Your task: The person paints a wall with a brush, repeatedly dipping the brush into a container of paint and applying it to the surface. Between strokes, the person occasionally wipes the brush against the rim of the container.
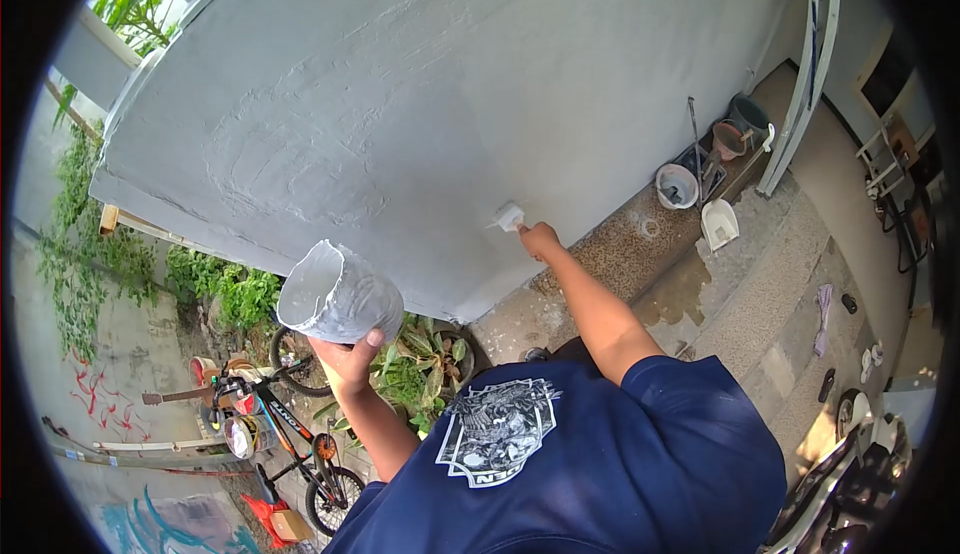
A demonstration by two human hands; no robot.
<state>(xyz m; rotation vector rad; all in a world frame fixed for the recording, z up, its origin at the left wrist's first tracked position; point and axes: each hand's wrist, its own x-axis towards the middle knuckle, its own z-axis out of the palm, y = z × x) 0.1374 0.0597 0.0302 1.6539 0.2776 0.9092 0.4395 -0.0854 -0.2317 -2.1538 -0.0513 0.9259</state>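
Observation:
My left hand [352,356] grips the lower side of a paint-smeared pot [365,299], tilted with its ragged, coated mouth to the upper left. The pot's contents are hard to see. My right hand [541,242] is closed around the handle of a wide, flat paintbrush [509,217], whose pale head lies against the grey wall [420,124]. The wall looks smooth and darker around the brush, while rough, ridged coating shows to its left. Most of the brush handle is hidden in my fingers.
Along the wall's foot at right stand a white bucket [677,186], a dustpan [719,225] and darker buckets [748,112]. A metal post [800,74] rises beside them. Lower left are a bicycle [318,469], a guitar [180,395] and leafy plants [430,359]; a motorcycle [850,484] stands lower right.

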